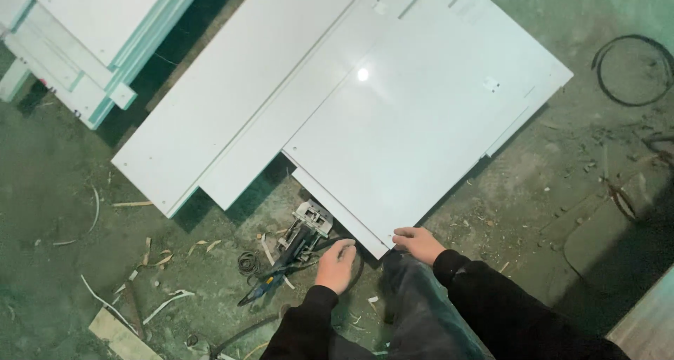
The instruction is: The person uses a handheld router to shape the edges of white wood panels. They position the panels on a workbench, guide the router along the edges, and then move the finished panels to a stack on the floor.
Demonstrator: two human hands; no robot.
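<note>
Several large white panels lie overlapped on the concrete floor; the top one [421, 114] reaches toward me. My right hand [418, 244] rests on the near corner of that panel, fingers gripping its edge. My left hand [337, 264] hovers just left of the same corner, fingers curled, touching or nearly touching the panel's lower edge. A power tool [298, 237] with a metal base and blue handle lies on the floor directly left of my left hand. Dark sleeves cover both arms.
A stack of white boards [84, 44] lies at the top left. Two long white panels [232, 100] lie left of the top panel. A coiled black cable [632, 69] is at the top right. Wood shavings and scraps [161, 258] litter the floor at lower left.
</note>
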